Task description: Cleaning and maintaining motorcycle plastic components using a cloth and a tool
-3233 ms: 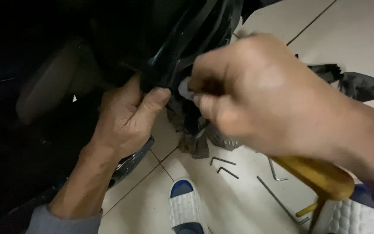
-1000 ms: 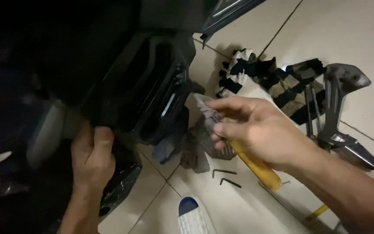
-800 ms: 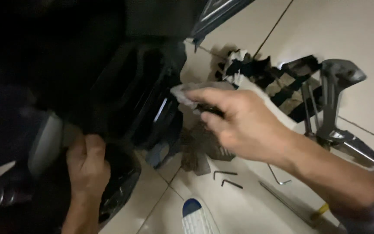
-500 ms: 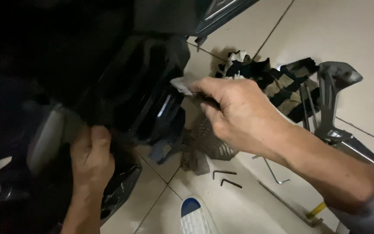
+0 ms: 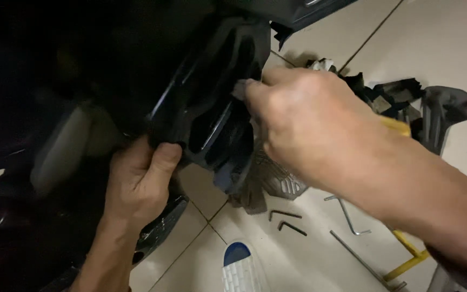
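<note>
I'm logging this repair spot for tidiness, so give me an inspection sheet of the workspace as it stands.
Surface: pale tiled floor, grout lines showing.
Job's things: black plastic panel; pale rag pressed into its recess.
Clutter: hex keys, long metal rod, black plastic pieces, grey bracket, yellow-handled tool, ribbed footrest plate.
Grippers: left hand grips the panel's lower edge; right hand holds the rag.
Cables: nothing seen.
Surroundings: dark vehicle body; blue-and-white slipper.

Free room: bare pale tiled floor upper right. Obstacles: bent metal hex keys, grey plastic panel pieces, white-and-blue slipper.
</note>
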